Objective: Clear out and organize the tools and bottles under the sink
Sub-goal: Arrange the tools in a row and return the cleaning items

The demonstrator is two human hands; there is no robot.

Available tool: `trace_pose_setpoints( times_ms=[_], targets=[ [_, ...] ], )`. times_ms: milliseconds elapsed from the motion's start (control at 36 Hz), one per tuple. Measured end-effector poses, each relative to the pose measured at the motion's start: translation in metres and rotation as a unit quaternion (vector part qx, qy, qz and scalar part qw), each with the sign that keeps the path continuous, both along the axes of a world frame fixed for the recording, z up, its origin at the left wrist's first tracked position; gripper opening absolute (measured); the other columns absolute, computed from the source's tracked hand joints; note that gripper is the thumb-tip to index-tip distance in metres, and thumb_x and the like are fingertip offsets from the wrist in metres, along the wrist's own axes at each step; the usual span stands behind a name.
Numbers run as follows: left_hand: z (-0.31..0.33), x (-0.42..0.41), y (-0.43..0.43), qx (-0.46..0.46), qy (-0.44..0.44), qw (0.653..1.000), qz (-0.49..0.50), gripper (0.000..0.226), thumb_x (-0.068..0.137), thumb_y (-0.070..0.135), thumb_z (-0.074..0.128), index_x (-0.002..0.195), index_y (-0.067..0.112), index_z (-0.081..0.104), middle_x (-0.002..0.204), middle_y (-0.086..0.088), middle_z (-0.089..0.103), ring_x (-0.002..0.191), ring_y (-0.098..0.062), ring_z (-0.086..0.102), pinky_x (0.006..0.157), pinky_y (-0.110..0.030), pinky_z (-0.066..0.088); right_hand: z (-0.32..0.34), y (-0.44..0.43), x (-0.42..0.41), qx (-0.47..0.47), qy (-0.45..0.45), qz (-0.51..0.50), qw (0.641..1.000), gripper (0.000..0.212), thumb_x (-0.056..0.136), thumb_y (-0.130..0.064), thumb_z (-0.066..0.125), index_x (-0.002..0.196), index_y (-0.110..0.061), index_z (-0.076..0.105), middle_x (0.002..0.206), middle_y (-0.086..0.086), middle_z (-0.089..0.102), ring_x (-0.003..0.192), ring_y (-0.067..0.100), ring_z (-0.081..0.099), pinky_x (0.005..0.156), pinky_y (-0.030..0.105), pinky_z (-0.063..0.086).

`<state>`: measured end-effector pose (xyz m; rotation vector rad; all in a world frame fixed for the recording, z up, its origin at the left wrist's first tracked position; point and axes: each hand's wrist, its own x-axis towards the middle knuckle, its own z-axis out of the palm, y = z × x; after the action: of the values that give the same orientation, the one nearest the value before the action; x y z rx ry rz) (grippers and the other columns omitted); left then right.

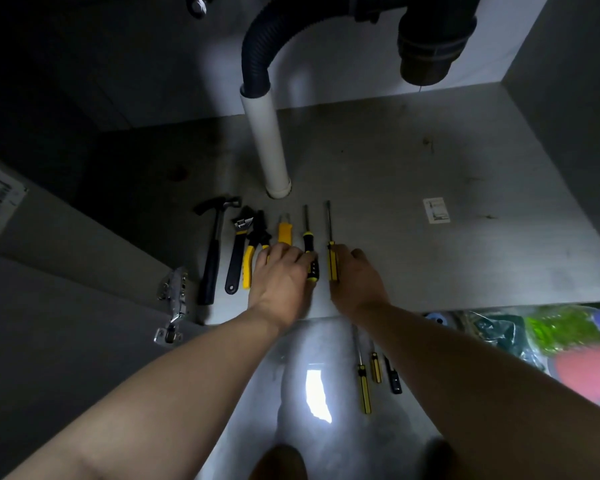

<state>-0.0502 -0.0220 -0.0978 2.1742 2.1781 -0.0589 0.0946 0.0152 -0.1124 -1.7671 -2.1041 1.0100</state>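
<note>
Tools lie in a row on the grey cabinet floor [413, 244] under the sink: a black hammer [212, 251], an adjustable wrench [237, 252], yellow-handled pliers [253, 249], a small yellow tool [285, 230], a black-and-yellow screwdriver [307, 237] and a long yellow-and-black screwdriver [330, 237]. My left hand [281, 278] lies over the pliers' and the yellow tool's handles, its fingertips curled on the black-and-yellow screwdriver's handle. My right hand [355, 277] holds the long screwdriver's handle at its right side.
A white drain pipe [269, 143] rises from the cabinet floor just behind the tools, with a black corrugated hose [257, 53] and trap above. Three more screwdrivers [374, 372] lie on the room floor below. Bottles and bags [551, 327] sit at the right. A door hinge [174, 306] sticks out left.
</note>
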Motion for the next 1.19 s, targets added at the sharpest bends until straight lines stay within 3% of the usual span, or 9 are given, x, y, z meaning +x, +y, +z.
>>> trace_pose_setpoints(
  times_ms=[139, 917, 1000, 1083, 1139, 1194],
  targets=[
    [0.001, -0.003, -0.002, -0.004, 0.011, 1.0, 0.008, 0.053, 0.096, 0.046, 0.056, 0.146, 0.032, 0.049, 0.132, 0.007, 0.06, 0.132, -0.025, 0.04, 0.107, -0.04, 0.032, -0.001, 0.0, -0.002, -0.004, 0.012, -0.005, 1.0, 0.067, 0.085, -0.002, 0.054, 0.146, -0.024, 0.041, 0.13, 0.015, 0.046, 0.11, 0.041, 0.059, 0.093, 0.038, 0.048],
    [-0.001, -0.002, -0.004, 0.013, -0.013, 1.0, -0.008, 0.057, 0.088, 0.046, 0.062, 0.143, 0.032, 0.051, 0.13, 0.002, 0.059, 0.126, -0.024, 0.047, 0.108, -0.041, 0.031, 0.0, -0.004, 0.033, -0.008, 0.023, 0.024, 0.999, 0.064, 0.083, -0.013, 0.06, 0.142, -0.023, 0.036, 0.129, 0.008, 0.049, 0.104, 0.033, 0.06, 0.086, 0.044, 0.054],
    [0.0, -0.002, -0.005, 0.018, -0.015, 1.0, -0.013, 0.058, 0.087, 0.045, 0.063, 0.142, 0.03, 0.051, 0.129, 0.0, 0.057, 0.125, -0.026, 0.048, 0.107, -0.042, 0.032, 0.001, -0.005, 0.038, -0.01, 0.024, 0.028, 0.999, 0.054, 0.082, -0.014, 0.059, 0.132, -0.021, 0.04, 0.116, 0.007, 0.053, 0.097, 0.031, 0.06, 0.081, 0.043, 0.053],
    [0.007, 0.002, -0.008, 0.028, -0.01, 0.999, -0.026, 0.053, 0.086, 0.044, 0.062, 0.135, 0.026, 0.055, 0.125, -0.002, 0.056, 0.12, -0.027, 0.049, 0.103, -0.04, 0.032, 0.002, -0.006, 0.044, 0.001, 0.017, 0.05, 0.999, 0.027, 0.084, -0.017, 0.057, 0.107, -0.018, 0.043, 0.093, 0.004, 0.055, 0.082, 0.028, 0.057, 0.069, 0.032, 0.043],
    [0.012, 0.006, -0.014, 0.062, 0.002, 0.995, -0.073, 0.043, 0.086, 0.038, 0.063, 0.124, 0.02, 0.06, 0.116, -0.005, 0.057, 0.112, -0.029, 0.052, 0.095, -0.039, 0.032, 0.005, -0.009, 0.05, 0.014, -0.01, 0.072, 0.997, 0.011, 0.087, -0.021, 0.055, 0.095, -0.016, 0.048, 0.082, 0.004, 0.06, 0.077, 0.029, 0.06, 0.065, 0.031, 0.044],
    [0.013, 0.01, -0.024, 0.087, 0.014, 0.981, -0.172, 0.035, 0.086, 0.031, 0.061, 0.117, 0.016, 0.062, 0.11, -0.007, 0.058, 0.104, -0.03, 0.053, 0.089, -0.039, 0.038, 0.004, -0.016, 0.058, 0.032, -0.051, 0.097, 0.993, 0.011, 0.09, -0.027, 0.053, 0.09, -0.017, 0.058, 0.081, 0.009, 0.067, 0.078, 0.032, 0.065, 0.067, 0.032, 0.05]
  ],
)
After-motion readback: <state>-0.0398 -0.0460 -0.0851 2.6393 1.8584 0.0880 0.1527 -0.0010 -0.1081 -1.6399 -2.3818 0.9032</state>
